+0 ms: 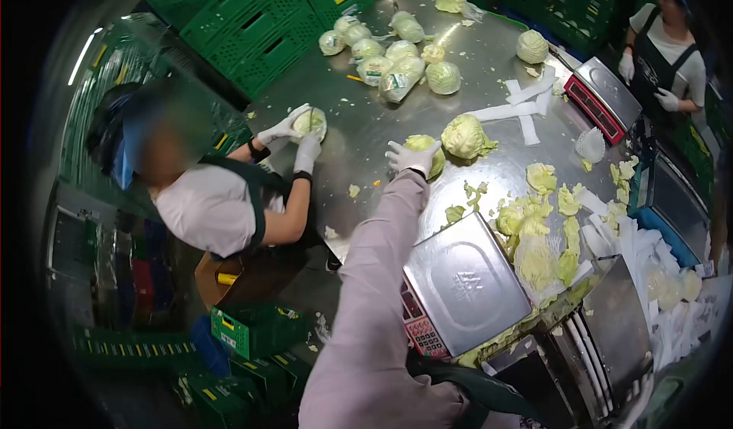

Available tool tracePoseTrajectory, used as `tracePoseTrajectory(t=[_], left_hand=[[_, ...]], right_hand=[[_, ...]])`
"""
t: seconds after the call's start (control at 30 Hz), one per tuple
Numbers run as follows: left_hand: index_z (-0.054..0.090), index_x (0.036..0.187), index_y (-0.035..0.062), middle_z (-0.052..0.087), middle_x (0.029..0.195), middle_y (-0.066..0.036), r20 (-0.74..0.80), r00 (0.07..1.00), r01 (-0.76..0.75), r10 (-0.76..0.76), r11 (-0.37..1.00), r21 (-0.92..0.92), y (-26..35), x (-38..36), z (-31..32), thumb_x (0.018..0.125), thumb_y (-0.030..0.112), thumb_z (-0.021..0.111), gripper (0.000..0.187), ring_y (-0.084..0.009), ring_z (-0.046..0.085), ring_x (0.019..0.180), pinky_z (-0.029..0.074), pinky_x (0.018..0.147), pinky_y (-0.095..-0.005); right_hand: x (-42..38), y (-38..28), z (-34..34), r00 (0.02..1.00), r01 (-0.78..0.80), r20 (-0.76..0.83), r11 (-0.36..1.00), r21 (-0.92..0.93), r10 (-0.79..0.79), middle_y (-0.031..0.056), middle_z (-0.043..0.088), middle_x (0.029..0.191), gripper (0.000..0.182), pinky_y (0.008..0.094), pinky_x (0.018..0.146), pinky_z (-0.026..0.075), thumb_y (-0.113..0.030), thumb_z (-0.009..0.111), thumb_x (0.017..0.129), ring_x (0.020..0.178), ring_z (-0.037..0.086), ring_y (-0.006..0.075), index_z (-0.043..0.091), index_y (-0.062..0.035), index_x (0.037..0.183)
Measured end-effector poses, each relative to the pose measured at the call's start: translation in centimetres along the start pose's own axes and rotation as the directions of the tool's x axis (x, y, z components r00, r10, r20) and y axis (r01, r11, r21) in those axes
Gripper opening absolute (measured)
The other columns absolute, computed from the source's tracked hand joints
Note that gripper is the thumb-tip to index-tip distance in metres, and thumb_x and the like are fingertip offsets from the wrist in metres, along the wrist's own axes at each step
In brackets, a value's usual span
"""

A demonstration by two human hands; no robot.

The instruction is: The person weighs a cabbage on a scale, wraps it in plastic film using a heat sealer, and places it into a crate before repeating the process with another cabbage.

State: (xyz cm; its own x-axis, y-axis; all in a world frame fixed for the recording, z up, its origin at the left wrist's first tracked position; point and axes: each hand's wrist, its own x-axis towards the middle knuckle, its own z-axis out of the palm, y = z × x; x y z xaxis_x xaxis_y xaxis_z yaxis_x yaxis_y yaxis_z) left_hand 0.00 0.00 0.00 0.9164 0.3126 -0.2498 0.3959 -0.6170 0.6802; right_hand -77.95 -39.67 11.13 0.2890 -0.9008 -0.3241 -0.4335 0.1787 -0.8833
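Note:
My left hand (412, 158), in a white glove and a light mauve sleeve, reaches out over the steel table. Its fingers are spread over a green cabbage (437, 162), gripping it from the near left side. Right beside that one sits a larger cabbage (464, 137) with loose outer leaves. My right hand is out of the frame.
A scale (467, 284) stands near me, with trimmed leaves (527, 215) beside it. Wrapped cabbages (401, 78) lie at the far side. White foam strips (527, 108) lie near another scale (603, 101). A co-worker (217, 200) at left holds a cabbage (310, 122); another person (664, 55) stands far right. Green crates (252, 32) are stacked behind.

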Motion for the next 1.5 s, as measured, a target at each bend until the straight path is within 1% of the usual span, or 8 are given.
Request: tracePoseTrajectory(t=[0.07, 0.3, 0.47, 0.67, 0.73, 1.07, 1.2, 1.5], left_hand=[[0.014, 0.152, 0.0153, 0.021, 0.152, -0.024, -0.038, 0.958, 0.285, -0.283, 0.938, 0.197, 0.7, -3.8, 1.1, 0.056, 0.058, 0.083, 0.125, -0.0414, 0.030, 0.137, 0.032, 0.111, -0.0476], [0.034, 0.141, 0.0099, 0.046, 0.134, -0.019, -0.043, 0.990, -0.139, 0.132, 0.935, -0.326, -6.6, 5.8, 1.8, 0.060, 0.037, 0.088, 0.101, -0.0323, 0.048, 0.124, 0.041, 0.103, -0.0471], [0.047, 0.130, 0.0136, 0.056, 0.124, -0.008, 0.510, 0.859, 0.496, -0.050, 0.327, -0.804, -11.1, 4.2, -2.7, 0.082, 0.029, 0.073, 0.056, -0.0255, 0.058, 0.107, 0.048, 0.091, -0.0366], [0.041, 0.141, 0.0152, 0.039, 0.143, -0.014, 0.491, 0.862, 0.466, -0.128, 0.582, -0.666, -9.6, 4.1, -3.4, 0.075, 0.040, 0.078, 0.080, -0.0294, 0.041, 0.129, 0.042, 0.099, -0.0423], [0.028, 0.148, 0.0098, 0.029, 0.149, -0.019, 0.253, 0.937, -0.122, 0.242, 0.903, -0.411, -8.6, 5.1, -2.5, 0.068, 0.042, 0.083, 0.103, -0.0320, 0.032, 0.136, 0.034, 0.108, -0.0416], [0.029, 0.141, 0.0011, 0.035, 0.136, -0.026, 0.501, 0.832, -0.447, 0.237, 0.822, 0.354, -1.1, 5.7, -2.5, 0.047, 0.054, 0.089, 0.123, -0.0345, 0.038, 0.130, 0.034, 0.109, -0.0384], [0.034, 0.132, -0.0062, 0.050, 0.125, -0.025, 0.576, 0.728, -0.311, 0.371, 0.928, -0.205, -4.5, 7.6, -0.9, 0.052, 0.049, 0.090, 0.112, -0.0311, 0.056, 0.113, 0.048, 0.096, -0.0347], [0.038, 0.133, -0.0069, 0.053, 0.127, -0.023, 0.446, 0.830, -0.375, 0.335, 0.927, 0.002, -6.4, 7.5, -0.4, 0.051, 0.057, 0.088, 0.115, -0.0321, 0.053, 0.119, 0.043, 0.101, -0.0377]], right_hand=[[-10.2, -10.6, 8.7, 0.937, -0.247, -0.232, 0.965, 0.088, 0.261, 0.0148, 0.048, 0.136, 0.053, 0.0489, 0.092, 0.046, -0.020, 0.058, 0.090, 0.124, 0.045, 0.0323, 0.041, -0.0084, 0.139], [-6.0, -5.3, 16.5, 0.995, -0.065, 0.087, 0.995, 0.080, 0.058, 0.0075, 0.046, 0.138, 0.050, 0.0380, 0.105, 0.040, -0.024, 0.050, 0.098, 0.121, 0.050, 0.0260, 0.037, -0.0086, 0.143], [-7.8, -10.3, 26.0, 0.988, -0.038, 0.150, 0.999, -0.026, 0.041, 0.0102, 0.046, 0.138, 0.049, 0.0305, 0.085, 0.049, -0.025, 0.050, 0.097, 0.110, 0.057, 0.0223, 0.039, -0.0079, 0.142], [-9.2, -13.3, 37.0, 0.788, 0.304, 0.599, 0.936, -0.178, -0.142, 0.0127, 0.060, 0.121, 0.040, 0.0267, 0.091, 0.044, -0.007, 0.052, 0.092, 0.108, 0.056, 0.0172, 0.050, 0.0021, 0.131], [-11.4, -14.7, 39.3, 0.684, 0.458, 0.692, 0.874, -0.160, -0.232, 0.0114, 0.060, 0.120, 0.041, 0.0297, 0.095, 0.043, -0.009, 0.055, 0.091, 0.109, 0.056, 0.0182, 0.051, 0.0036, 0.130], [-15.6, -9.7, 40.8, 0.797, 0.081, 0.603, 0.988, -0.133, 0.016, 0.0111, 0.061, 0.115, 0.039, 0.0274, 0.092, 0.046, -0.001, 0.055, 0.091, 0.104, 0.059, 0.0156, 0.051, 0.0063, 0.129], [-16.3, -9.5, 43.6, 0.755, 0.074, 0.656, 0.992, -0.100, 0.010, 0.0130, 0.059, 0.121, 0.035, 0.0297, 0.096, 0.046, 0.002, 0.054, 0.092, 0.109, 0.059, 0.0181, 0.052, 0.0068, 0.127], [-15.3, -7.9, 53.2, 0.551, 0.115, 0.833, 0.985, -0.131, 0.047, 0.0118, 0.062, 0.116, 0.034, 0.0277, 0.094, 0.047, 0.000, 0.057, 0.092, 0.105, 0.060, 0.0160, 0.054, 0.0055, 0.126]])
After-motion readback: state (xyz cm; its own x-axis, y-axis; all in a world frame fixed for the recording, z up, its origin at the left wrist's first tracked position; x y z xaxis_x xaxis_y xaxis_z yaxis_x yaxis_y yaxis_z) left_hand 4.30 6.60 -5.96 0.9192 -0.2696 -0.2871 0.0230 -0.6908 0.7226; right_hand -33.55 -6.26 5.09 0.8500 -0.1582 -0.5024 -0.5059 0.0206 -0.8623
